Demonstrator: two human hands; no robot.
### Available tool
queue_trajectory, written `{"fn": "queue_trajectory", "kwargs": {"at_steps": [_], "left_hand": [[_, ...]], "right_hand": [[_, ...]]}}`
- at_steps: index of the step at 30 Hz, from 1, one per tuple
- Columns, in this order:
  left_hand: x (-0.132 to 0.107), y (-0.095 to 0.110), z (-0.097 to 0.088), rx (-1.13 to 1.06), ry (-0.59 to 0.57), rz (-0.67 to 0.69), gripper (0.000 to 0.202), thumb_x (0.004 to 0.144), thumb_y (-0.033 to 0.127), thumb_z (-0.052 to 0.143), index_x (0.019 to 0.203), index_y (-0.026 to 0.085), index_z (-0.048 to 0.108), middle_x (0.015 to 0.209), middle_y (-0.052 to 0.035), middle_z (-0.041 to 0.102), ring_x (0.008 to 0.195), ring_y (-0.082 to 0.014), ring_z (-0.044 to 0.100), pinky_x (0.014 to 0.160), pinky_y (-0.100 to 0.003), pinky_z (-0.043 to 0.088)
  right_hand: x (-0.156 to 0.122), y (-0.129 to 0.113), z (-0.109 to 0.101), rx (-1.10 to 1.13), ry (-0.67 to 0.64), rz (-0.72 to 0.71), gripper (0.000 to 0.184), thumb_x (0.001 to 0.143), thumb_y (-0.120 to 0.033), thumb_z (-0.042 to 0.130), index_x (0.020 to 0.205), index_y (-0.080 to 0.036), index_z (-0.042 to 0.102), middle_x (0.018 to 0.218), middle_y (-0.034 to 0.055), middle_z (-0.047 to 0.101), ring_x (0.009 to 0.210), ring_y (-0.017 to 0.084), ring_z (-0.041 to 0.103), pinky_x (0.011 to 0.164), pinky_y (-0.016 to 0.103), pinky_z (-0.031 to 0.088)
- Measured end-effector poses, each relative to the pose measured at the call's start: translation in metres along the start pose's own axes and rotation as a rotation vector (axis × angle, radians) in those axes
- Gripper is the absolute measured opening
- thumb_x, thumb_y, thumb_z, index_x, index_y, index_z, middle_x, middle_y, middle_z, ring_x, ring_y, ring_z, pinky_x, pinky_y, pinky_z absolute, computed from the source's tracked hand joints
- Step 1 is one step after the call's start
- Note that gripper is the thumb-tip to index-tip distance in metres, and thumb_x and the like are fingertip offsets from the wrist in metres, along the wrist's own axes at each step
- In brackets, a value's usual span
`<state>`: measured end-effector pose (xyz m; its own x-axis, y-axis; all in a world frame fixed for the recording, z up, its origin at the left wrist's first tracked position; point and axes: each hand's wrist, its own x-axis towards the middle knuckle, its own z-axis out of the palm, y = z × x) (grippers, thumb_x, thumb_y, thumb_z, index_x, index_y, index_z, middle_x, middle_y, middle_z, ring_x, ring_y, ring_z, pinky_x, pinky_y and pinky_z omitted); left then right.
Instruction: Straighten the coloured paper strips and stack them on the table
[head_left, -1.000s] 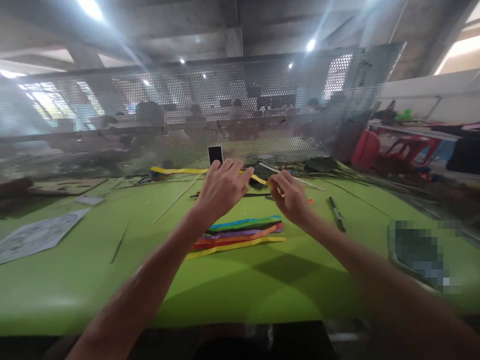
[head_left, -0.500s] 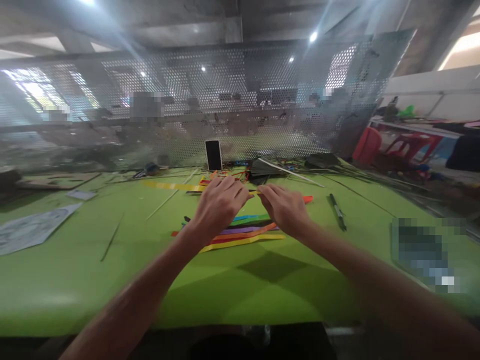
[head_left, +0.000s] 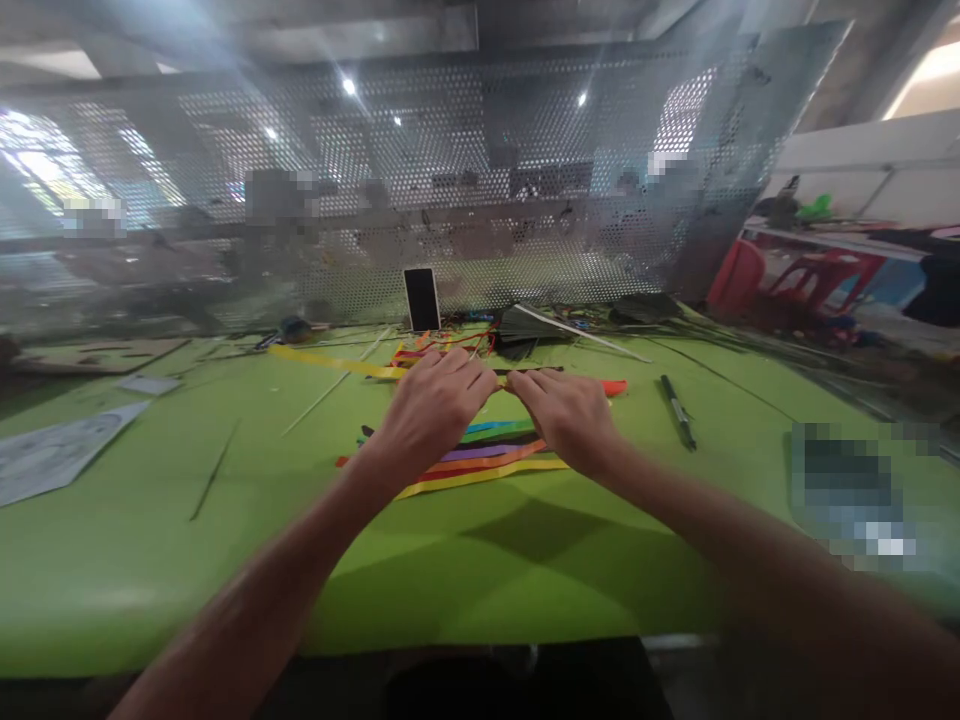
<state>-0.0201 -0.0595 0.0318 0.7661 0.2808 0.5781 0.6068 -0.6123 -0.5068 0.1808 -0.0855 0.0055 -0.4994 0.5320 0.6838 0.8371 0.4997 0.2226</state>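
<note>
Between the fingertips of the left hand [head_left: 435,410] and right hand [head_left: 571,415] lies a yellow strip [head_left: 330,362], its tail trailing left of the fingers along the surface [head_left: 112,540]. Fingers of both hands are drawn together, tips down on it; pinched or merely pressed cannot be told. Risk: an uneven pull could crease or tear it, and the wrists could drag the coloured strips [head_left: 499,452] just behind the fingers.

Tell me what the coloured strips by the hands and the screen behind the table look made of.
Coloured strips: likely thin paper with a matte finish; they lie flat with crisp, straight edges. Screen: probably sheet metal, grey with a dull sheen, punched with regular round holes.
</note>
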Motion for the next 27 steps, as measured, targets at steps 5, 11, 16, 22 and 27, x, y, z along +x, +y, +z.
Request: {"fn": "queue_trajectory", "kwargs": {"at_steps": [5,11,16,22,27], "left_hand": [[-0.002,0.001,0.014,-0.105,0.038,-0.020,0.026,0.097,0.014,0.046,0.077,0.017,0.062,0.067,-0.0045,0.060,0.069,-0.0207,0.052,0.059,-0.033,0.032],[-0.004,-0.005,0.022,-0.175,-0.013,-0.073,0.031,0.097,0.018,0.045,0.070,0.017,0.060,0.061,-0.0036,0.058,0.063,-0.0178,0.051,0.054,-0.030,0.027],[-0.009,-0.006,0.024,-0.204,-0.017,-0.158,0.026,0.098,0.023,0.045,0.080,0.018,0.064,0.061,-0.0010,0.057,0.056,-0.0153,0.047,0.052,-0.028,0.023],[-0.010,-0.006,0.016,-0.339,0.104,-0.177,0.022,0.097,0.021,0.046,0.083,0.019,0.062,0.068,-0.0009,0.059,0.064,-0.0153,0.049,0.060,-0.028,0.034],[-0.008,-0.008,0.010,-0.420,0.173,-0.183,0.023,0.097,0.020,0.046,0.076,0.020,0.055,0.077,-0.0042,0.060,0.079,-0.0198,0.050,0.077,-0.035,0.042]], "right_hand": [[0.000,0.012,0.007,0.057,-0.016,0.016,0.037,0.107,-0.036,0.041,0.089,-0.018,0.069,0.071,0.0047,0.068,0.063,0.016,0.054,0.056,0.030,0.027],[-0.005,0.026,0.018,0.308,-0.060,0.048,0.031,0.106,-0.027,0.039,0.109,-0.019,0.068,0.089,0.0074,0.073,0.077,0.018,0.063,0.067,0.027,0.040],[-0.003,0.029,0.015,0.450,-0.030,0.095,0.023,0.103,-0.027,0.044,0.109,-0.017,0.065,0.097,0.0083,0.073,0.078,0.018,0.063,0.070,0.028,0.042],[0.006,0.031,0.006,0.793,0.052,0.169,0.022,0.100,-0.035,0.053,0.091,-0.019,0.065,0.088,0.0050,0.063,0.072,0.014,0.055,0.066,0.028,0.043],[0.006,0.029,0.003,1.354,-0.182,0.403,0.027,0.091,-0.044,0.066,0.086,-0.017,0.069,0.067,0.0000,0.061,0.057,0.012,0.054,0.054,0.026,0.044]]}}
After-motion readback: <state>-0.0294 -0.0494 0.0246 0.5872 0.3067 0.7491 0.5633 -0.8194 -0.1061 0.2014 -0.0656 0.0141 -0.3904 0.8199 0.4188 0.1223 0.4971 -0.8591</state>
